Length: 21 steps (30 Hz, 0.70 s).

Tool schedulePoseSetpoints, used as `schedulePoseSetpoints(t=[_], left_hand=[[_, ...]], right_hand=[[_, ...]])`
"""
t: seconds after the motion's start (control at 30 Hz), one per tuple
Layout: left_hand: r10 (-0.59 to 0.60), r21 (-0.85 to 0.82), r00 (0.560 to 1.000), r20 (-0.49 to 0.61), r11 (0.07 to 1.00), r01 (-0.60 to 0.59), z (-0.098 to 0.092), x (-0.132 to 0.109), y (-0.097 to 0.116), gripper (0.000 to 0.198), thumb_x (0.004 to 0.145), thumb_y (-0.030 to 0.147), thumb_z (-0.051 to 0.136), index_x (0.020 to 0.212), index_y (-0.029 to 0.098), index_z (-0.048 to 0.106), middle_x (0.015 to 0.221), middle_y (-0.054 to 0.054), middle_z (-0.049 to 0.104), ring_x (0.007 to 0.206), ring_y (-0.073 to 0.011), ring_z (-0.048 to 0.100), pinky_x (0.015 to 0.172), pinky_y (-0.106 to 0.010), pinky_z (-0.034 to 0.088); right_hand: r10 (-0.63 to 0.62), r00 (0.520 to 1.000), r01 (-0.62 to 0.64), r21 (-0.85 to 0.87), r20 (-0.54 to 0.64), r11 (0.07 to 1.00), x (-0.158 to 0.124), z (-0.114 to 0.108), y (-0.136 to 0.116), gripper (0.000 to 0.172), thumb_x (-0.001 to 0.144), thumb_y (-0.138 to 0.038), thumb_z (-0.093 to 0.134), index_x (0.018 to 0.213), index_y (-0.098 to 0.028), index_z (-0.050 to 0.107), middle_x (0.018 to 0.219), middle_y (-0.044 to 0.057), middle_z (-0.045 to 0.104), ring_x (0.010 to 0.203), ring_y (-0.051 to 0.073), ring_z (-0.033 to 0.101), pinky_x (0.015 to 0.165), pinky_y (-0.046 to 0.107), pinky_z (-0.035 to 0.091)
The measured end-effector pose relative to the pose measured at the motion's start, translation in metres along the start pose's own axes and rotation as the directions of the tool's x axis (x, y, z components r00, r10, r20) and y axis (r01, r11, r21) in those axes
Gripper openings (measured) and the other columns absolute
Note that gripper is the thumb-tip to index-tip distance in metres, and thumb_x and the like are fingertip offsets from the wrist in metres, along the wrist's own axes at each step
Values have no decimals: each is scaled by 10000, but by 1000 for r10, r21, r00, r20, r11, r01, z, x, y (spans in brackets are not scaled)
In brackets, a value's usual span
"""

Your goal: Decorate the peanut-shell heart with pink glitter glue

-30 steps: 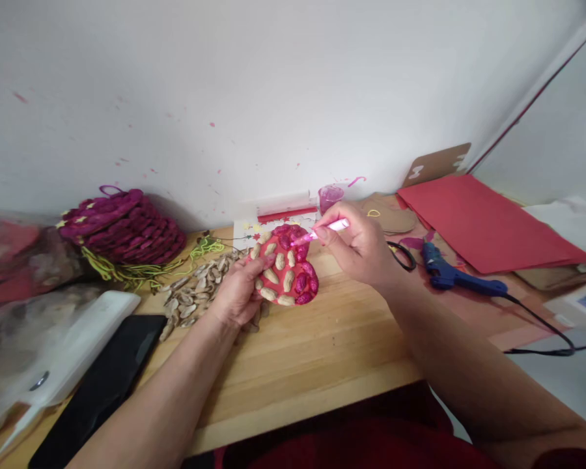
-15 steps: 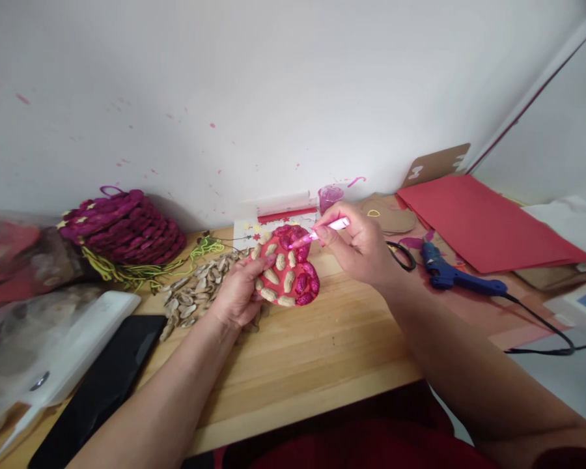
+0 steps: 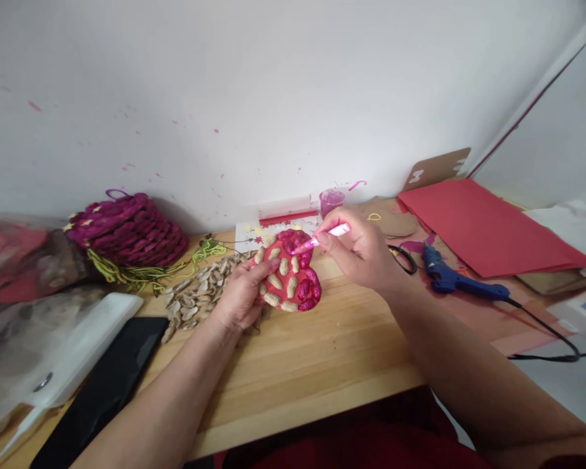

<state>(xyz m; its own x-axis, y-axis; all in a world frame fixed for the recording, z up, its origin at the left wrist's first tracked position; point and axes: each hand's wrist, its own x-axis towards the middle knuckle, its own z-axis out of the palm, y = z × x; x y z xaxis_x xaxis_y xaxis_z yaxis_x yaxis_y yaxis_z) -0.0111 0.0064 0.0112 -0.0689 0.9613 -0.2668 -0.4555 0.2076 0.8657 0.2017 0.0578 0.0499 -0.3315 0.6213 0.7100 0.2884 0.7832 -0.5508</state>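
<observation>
"Red lobed plaque [image 3: 278,284] studded with peanut shells [image 3: 284,266]: where is it?"

"Above the wooden tabletop [image 3: 317,358], beside the heap of loose shells [image 3: 202,290]; the left hand [image 3: 243,293] pinches its edge, thumb on the face, fingers mostly hidden behind"

"And the right hand [image 3: 359,251]?"

"Thumb and fingertips pinch a white-handled paintbrush [image 3: 339,230], its pink tip at the plaque's magenta-coated shells [image 3: 289,241]; a pink-stained plastic cup [image 3: 331,200] stands beyond"

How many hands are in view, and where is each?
2. The left hand grips the left edge of the red peanut-covered piece; the right hand holds the white-handled brush at the piece's upper right. No other hand shows.
</observation>
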Motion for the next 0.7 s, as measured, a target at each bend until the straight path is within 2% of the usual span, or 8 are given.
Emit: schedulePoseSetpoints(t=[0.07,0.13,0.3,0.43,0.57,0.63,0.7], left_hand=[[34,26,999,5,999,-34,1,-1,-1,359,560,308,970,808,162,754,663,-63,771,576,-245,737,562,-339,613],[61,61,998,2,996,-61,1,-2,-2,387,552,342,979,805,151,757,667,-71,780,563,-258,743,550,-351,617],[93,136,995,18,986,-95,-3,-1,-7,411,581,372,976,838,134,762,675,-73,786,499,-228,714,484,-311,580],[95,172,995,34,980,-100,-2,-2,-8,426,585,401,983,835,140,758,621,-41,750,476,-199,681,460,-281,550],[86,163,996,-14,983,-82,0,-1,-7,490,545,480,1000,789,154,727,546,3,672,455,-153,615,457,-248,508],[56,193,998,-6,980,-53,-1,1,-8,536,544,535,999,779,156,703,528,18,636,379,-90,476,376,-200,354],[89,218,996,10,972,-89,-2,3,-9,570,553,596,985,703,169,638,473,52,537,359,-58,368,354,-187,252]], right_hand=[[-25,1000,25,-23,-10,999,0,1,0,97,1007,-281,622,920,-242,638,909,20,721,891,201,661,865,398,493],[-31,998,30,-29,-46,999,-1,1,0,83,1009,-284,618,939,-243,638,930,25,725,907,206,666,866,400,496],[-70,998,69,-59,-9,996,-1,4,1,78,1000,-270,631,927,-246,647,907,17,731,893,206,672,854,400,490],[-97,985,77,-138,-146,987,-2,5,5,77,1007,-284,622,945,-249,650,910,25,739,912,224,677,882,424,484],[16,960,-34,-61,-281,998,1,4,17,140,1029,-364,604,964,-245,639,917,35,723,882,211,671,895,414,510],[101,936,-112,-15,-338,994,3,2,29,174,1025,-414,605,982,-246,625,921,32,719,819,193,656,855,392,525],[215,887,-215,45,-408,976,4,-2,42,222,1015,-476,597,1002,-254,594,906,22,714,765,182,642,790,363,532]])
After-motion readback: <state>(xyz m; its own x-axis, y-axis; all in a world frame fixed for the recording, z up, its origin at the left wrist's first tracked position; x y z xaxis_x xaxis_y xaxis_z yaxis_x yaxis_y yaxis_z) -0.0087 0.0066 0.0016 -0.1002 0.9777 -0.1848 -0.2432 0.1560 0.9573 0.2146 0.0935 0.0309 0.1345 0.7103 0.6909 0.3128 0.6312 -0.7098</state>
